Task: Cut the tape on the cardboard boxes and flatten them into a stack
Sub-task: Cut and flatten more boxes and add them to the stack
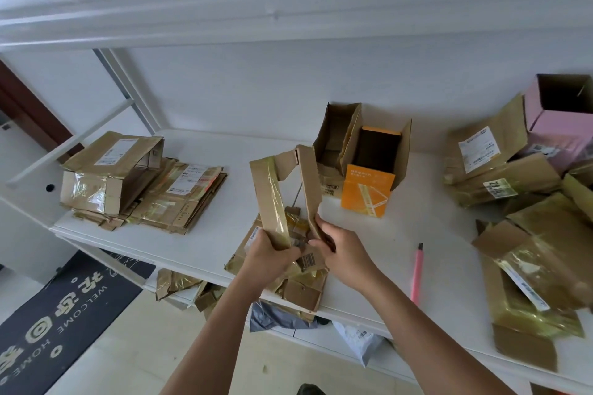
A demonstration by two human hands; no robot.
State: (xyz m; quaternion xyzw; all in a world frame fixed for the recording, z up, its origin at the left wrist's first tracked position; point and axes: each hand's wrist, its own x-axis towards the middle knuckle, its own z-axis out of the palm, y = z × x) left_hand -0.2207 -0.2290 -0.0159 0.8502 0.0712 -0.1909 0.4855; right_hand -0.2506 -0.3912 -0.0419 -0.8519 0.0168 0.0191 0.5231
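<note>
At the frame's centre we hold an opened box [286, 199] above the surface [199, 244], our left hand [269, 255] gripping its taped panel and our right hand [340, 248] pinching the opposite one. The flattened stack [144, 183] lies at left, a pink cutter [417, 272] at right.

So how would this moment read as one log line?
step: flattening | hands: gripping opened box | cutter: on table | stack: left

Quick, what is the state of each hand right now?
Left hand: closed, gripping the left flap of the cut-open cardboard box.
Right hand: closed, gripping the right flap of the same box.
</note>
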